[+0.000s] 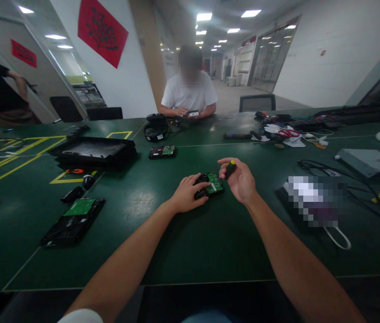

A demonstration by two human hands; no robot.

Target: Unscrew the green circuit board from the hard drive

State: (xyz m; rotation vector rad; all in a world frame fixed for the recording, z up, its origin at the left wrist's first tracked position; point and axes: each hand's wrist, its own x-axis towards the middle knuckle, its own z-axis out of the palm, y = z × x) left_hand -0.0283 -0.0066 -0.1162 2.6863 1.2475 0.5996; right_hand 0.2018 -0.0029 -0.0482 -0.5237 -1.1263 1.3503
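On the bench [163, 242], a black tray [92, 150] stands toward the far edge, its contents unclear. Nearer the front edge, the left hand [188, 194] clasps the left end of a green-boarded device [215, 184]; just off its right end, the right hand [240, 181] curls round a green-and-yellow handle [231, 168].

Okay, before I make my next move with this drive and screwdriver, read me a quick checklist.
1. Hard drive on the green table, circuit board facing up: ok.
2. Left hand on the drive: ok, fingers rest over it.
3. Screwdriver in the right hand: ok, held by its handle.
4. Screwdriver tip placed on a screw: cannot tell, the tip doesn't show.
5. Screws still in the drive: cannot tell, too small.
6. Second hard drive kept apart: ok, lying farther off.
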